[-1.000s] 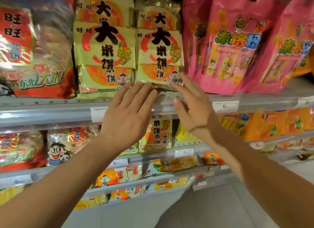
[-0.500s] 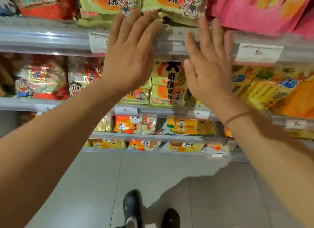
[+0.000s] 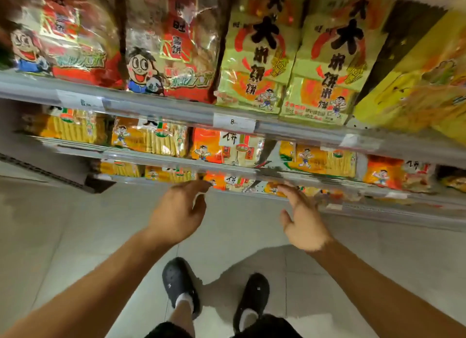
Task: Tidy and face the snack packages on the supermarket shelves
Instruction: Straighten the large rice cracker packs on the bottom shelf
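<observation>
My left hand (image 3: pixel 179 211) and my right hand (image 3: pixel 301 221) hang low in front of the bottom shelf, fingers loosely apart and holding nothing. Their fingertips are close to the small orange snack packs (image 3: pixel 228 181) on the lowest shelf; whether they touch is blurred. One shelf higher lie orange and yellow cracker packs (image 3: pixel 227 148). Above those stand two tall yellow-green rice cracker bags (image 3: pixel 254 60) and red bags with a cartoon face (image 3: pixel 174 52).
Grey shelf rails with price tags (image 3: pixel 234 122) run across the view. A yellow bag (image 3: pixel 416 85) leans at the right. Below are the pale tiled floor (image 3: pixel 63 236) and my two black shoes (image 3: pixel 180 284).
The view has swung down from the upper shelves to the lower ones. Both hands have dropped from the yellow-green bags on the top rail to the lowest shelf.
</observation>
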`<state>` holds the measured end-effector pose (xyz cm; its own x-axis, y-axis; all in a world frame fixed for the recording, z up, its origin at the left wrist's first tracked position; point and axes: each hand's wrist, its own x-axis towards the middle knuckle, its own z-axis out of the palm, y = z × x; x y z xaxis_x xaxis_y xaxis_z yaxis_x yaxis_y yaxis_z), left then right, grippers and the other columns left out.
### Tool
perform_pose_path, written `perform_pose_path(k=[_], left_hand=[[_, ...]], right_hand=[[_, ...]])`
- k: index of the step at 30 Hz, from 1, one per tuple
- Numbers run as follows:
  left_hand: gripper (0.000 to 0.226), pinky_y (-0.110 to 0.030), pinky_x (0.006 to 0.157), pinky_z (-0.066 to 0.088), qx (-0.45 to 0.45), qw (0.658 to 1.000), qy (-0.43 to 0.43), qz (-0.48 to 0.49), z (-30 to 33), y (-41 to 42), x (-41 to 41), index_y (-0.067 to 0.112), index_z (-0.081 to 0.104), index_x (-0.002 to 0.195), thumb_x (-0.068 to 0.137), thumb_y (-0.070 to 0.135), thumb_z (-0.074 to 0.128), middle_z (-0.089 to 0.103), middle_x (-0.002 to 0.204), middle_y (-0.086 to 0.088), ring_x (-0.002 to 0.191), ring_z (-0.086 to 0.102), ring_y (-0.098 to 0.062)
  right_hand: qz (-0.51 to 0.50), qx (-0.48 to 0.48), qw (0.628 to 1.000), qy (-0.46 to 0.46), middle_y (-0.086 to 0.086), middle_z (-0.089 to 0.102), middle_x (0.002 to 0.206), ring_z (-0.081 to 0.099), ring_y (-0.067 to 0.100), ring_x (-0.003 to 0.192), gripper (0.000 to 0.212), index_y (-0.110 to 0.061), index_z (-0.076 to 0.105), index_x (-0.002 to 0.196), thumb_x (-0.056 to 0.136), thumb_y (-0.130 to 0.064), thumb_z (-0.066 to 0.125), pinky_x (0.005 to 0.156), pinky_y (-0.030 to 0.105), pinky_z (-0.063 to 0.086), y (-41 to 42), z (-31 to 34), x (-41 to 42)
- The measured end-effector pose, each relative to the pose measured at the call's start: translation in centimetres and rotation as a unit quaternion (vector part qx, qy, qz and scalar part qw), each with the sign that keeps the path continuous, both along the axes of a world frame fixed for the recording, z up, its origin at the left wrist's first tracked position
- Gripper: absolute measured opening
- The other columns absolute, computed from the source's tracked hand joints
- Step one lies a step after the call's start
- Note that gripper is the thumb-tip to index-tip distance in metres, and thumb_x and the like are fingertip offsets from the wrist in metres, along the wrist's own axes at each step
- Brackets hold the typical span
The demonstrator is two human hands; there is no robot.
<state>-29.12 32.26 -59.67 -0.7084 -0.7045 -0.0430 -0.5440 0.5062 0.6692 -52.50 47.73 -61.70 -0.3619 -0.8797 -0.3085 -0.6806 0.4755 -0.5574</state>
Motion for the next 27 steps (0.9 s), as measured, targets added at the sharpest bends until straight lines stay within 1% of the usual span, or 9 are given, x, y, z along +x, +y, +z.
perform_pose_path(k=[4, 7, 9, 11, 12, 15, 19, 22, 27], left_hand=[[0.028, -0.026, 0.079, 0.052, 0.162, 0.981, -0.008, 0.11, -7.4, -3.8, 1.6, 0.02, 0.067, 0.105, 0.089, -0.001, 0.056, 0.07, 0.1, 0.001, 0.092, 0.066, -0.019], [0.028, -0.02, 0.059, 0.049, 0.259, 0.951, 0.007, 0.166, -12.0, -6.9, 0.1, 0.03, 0.061, 0.106, 0.091, 0.007, 0.058, 0.067, 0.107, 0.0, 0.078, 0.064, -0.015], [0.035, -0.029, 0.07, 0.055, 0.269, 0.947, 0.017, 0.177, -14.9, -8.8, -1.3, 0.024, 0.059, 0.12, 0.087, 0.015, 0.066, 0.064, 0.118, -0.006, 0.094, 0.066, -0.025], [0.054, -0.043, 0.093, 0.051, 0.268, 0.943, 0.045, 0.192, -17.0, -10.5, -3.0, 0.018, 0.051, 0.134, 0.084, 0.017, 0.071, 0.058, 0.129, -0.011, 0.114, 0.058, -0.033], [0.058, -0.042, 0.093, 0.05, 0.264, 0.944, 0.051, 0.194, -17.6, -11.3, -3.8, 0.02, 0.048, 0.138, 0.085, 0.016, 0.071, 0.056, 0.128, -0.008, 0.111, 0.057, -0.03], [0.055, -0.038, 0.078, 0.048, 0.223, 0.954, 0.053, 0.192, -19.0, -13.0, -5.8, 0.022, 0.049, 0.128, 0.076, 0.024, 0.067, 0.061, 0.111, -0.001, 0.093, 0.057, -0.028], [0.05, -0.027, 0.059, 0.046, 0.226, 0.957, 0.053, 0.174, -21.0, -13.7, -7.6, 0.022, 0.043, 0.129, 0.086, 0.01, 0.063, 0.063, 0.111, -0.005, 0.076, 0.058, -0.021], [0.047, -0.022, 0.043, 0.042, 0.231, 0.956, 0.067, 0.169, -21.4, -13.2, -8.9, 0.035, 0.041, 0.116, 0.087, 0.005, 0.062, 0.06, 0.097, -0.001, 0.062, 0.054, -0.014], [0.063, -0.012, 0.05, 0.046, 0.301, 0.914, 0.142, 0.233, -19.7, -13.1, -10.6, 0.026, 0.035, 0.136, 0.087, -0.005, 0.059, 0.055, 0.093, 0.006, 0.07, 0.062, -0.005]], right_hand=[[-0.137, 0.031, 0.987, -0.081, 0.002, 0.049, 0.14, 0.048, 0.018, 0.125, 0.051, -0.02, 0.042, 0.141, 0.093, -0.015, 0.057, 0.097, 0.022, 0.038, -5.3, -6.1, 0.9], [-0.221, -0.018, 0.971, -0.086, -0.007, 0.057, 0.115, 0.056, 0.016, 0.108, 0.04, -0.015, 0.054, 0.129, 0.09, -0.019, 0.064, 0.084, 0.016, 0.036, -9.0, -9.7, -0.4], [-0.247, -0.041, 0.965, -0.081, -0.008, 0.052, 0.108, 0.051, 0.011, 0.103, 0.039, -0.015, 0.055, 0.126, 0.089, -0.021, 0.067, 0.085, 0.018, 0.035, -11.3, -12.0, -2.0], [-0.283, -0.06, 0.951, -0.111, -0.003, 0.051, 0.11, 0.05, 0.012, 0.103, 0.041, -0.017, 0.053, 0.124, 0.087, -0.022, 0.07, 0.086, 0.02, 0.037, -13.0, -14.1, -3.3], [-0.3, -0.069, 0.943, -0.125, 0.0, 0.053, 0.118, 0.051, 0.015, 0.108, 0.05, -0.013, 0.05, 0.131, 0.087, -0.022, 0.071, 0.089, 0.022, 0.038, -13.8, -15.1, -3.9], [-0.316, -0.059, 0.939, -0.124, 0.008, 0.044, 0.146, 0.046, 0.023, 0.128, 0.074, -0.011, 0.035, 0.146, 0.085, -0.033, 0.072, 0.103, 0.032, 0.039, -15.2, -17.7, -5.1], [-0.307, -0.071, 0.942, -0.119, 0.008, 0.048, 0.142, 0.047, 0.027, 0.129, 0.078, -0.014, 0.038, 0.143, 0.079, -0.042, 0.074, 0.105, 0.039, 0.041, -16.9, -19.8, -5.9], [-0.353, -0.054, 0.918, -0.173, 0.01, 0.038, 0.151, 0.039, 0.029, 0.136, 0.101, -0.013, 0.018, 0.152, 0.076, -0.049, 0.075, 0.11, 0.044, 0.036, -18.3, -20.1, -6.5], [-0.359, -0.061, 0.923, -0.127, 0.008, 0.048, 0.142, 0.046, 0.03, 0.129, 0.08, -0.015, 0.039, 0.139, 0.076, -0.048, 0.076, 0.103, 0.042, 0.044, -19.6, -18.5, -7.1]])
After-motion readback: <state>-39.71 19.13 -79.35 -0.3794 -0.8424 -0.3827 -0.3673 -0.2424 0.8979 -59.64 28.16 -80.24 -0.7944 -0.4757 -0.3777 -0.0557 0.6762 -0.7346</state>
